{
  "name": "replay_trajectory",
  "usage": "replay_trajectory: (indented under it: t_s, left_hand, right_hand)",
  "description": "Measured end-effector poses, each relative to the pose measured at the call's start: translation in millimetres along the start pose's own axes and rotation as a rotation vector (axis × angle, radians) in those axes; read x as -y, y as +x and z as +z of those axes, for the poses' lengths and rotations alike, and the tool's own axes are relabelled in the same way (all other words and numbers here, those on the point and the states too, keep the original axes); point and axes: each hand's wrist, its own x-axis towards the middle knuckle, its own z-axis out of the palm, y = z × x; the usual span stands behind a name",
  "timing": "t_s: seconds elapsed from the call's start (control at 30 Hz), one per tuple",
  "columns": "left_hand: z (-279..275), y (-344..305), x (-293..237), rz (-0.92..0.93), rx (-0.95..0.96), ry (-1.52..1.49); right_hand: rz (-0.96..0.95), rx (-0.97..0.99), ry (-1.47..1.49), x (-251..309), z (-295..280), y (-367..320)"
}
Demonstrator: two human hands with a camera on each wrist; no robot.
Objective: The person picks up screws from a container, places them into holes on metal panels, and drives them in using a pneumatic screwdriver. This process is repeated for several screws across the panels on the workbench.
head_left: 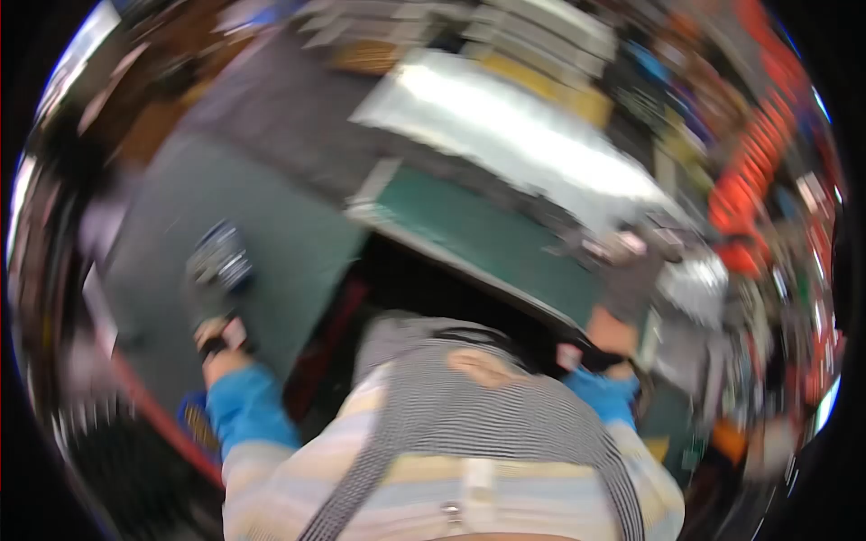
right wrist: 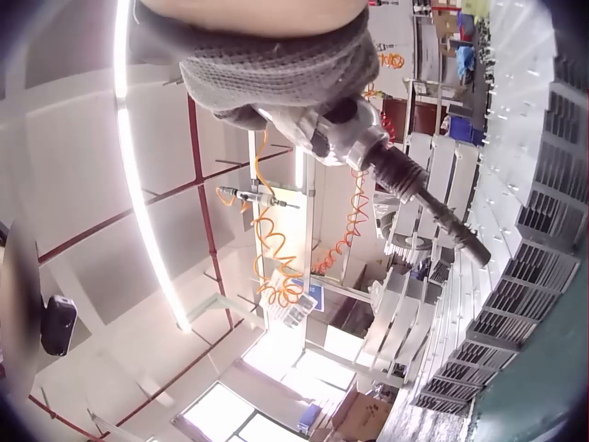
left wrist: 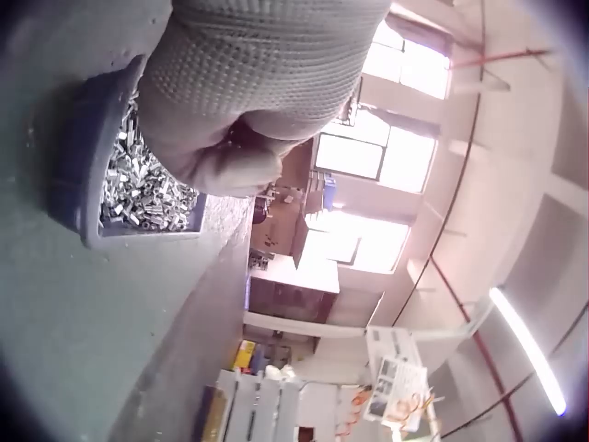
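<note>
My left hand (left wrist: 248,83), in a grey knit glove, is at a small blue bin (left wrist: 69,175) filled with small metal fasteners (left wrist: 147,189). The fingertips are hidden against the bin, so I cannot tell whether they pinch a piece. In the head view that hand (head_left: 209,293) reaches the bin (head_left: 236,261) on the left of the green bench. My right hand (right wrist: 285,78), also gloved, grips a silver air screwdriver (right wrist: 345,133). Its long bit (right wrist: 451,226) points toward a row of finned metal parts (right wrist: 515,304). In the head view the right hand (head_left: 622,288) is beside shiny metal parts (head_left: 514,126).
A raised green board (head_left: 478,234) stands between the hands on the bench top (head_left: 271,207). Stacked pale parts (head_left: 541,36) are at the back. A red coiled hose (head_left: 753,180) hangs at the right. Another air tool (right wrist: 248,196) hangs on an orange coiled hose (right wrist: 276,267).
</note>
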Motion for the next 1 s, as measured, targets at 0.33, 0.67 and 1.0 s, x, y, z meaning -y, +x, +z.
replay_trajectory:
  t_s: [0.33, 0.67, 1.0]
  left_hand:
    - [124, 44, -79, -0.789, 0.489, -2.179]
    - [306, -31, -341, -1.096, 1.157, -1.75]
    - [410, -183, -599, -0.878, 1.598, -1.598]
  right_hand:
    - [-0.118, -0.289, 0.212, 51, -50, -17]
    - [-0.28, -0.525, 0.169, 70, -210, 18]
    - [-0.311, -0.494, 0.194, 120, -394, 84]
